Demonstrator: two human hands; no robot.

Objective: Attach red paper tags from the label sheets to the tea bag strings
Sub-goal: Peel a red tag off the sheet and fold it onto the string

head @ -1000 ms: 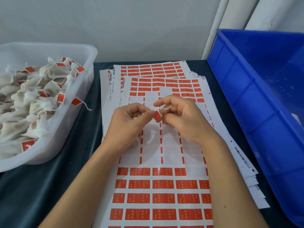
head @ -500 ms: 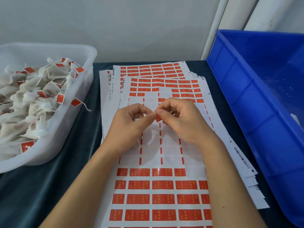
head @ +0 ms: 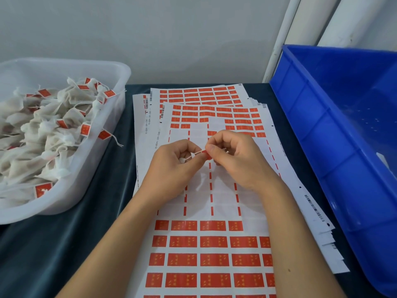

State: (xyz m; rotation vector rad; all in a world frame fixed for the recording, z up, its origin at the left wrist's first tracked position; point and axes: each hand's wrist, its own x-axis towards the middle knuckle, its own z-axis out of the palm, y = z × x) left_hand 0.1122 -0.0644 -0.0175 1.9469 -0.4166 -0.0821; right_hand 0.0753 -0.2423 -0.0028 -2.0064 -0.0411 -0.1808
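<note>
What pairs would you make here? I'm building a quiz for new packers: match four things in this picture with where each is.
Things:
1. white tub
2. blue bin
3. red tag
4. label sheets

Places:
A. far right
B. pinched between both hands
C. middle of the table
D. far left, holding tagged tea bags

Pairs: 1-D, 2-A, 3-B, 4-C

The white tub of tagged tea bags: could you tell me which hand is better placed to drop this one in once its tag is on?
Probably the left hand: it holds the string and is nearer the white tub.
</note>
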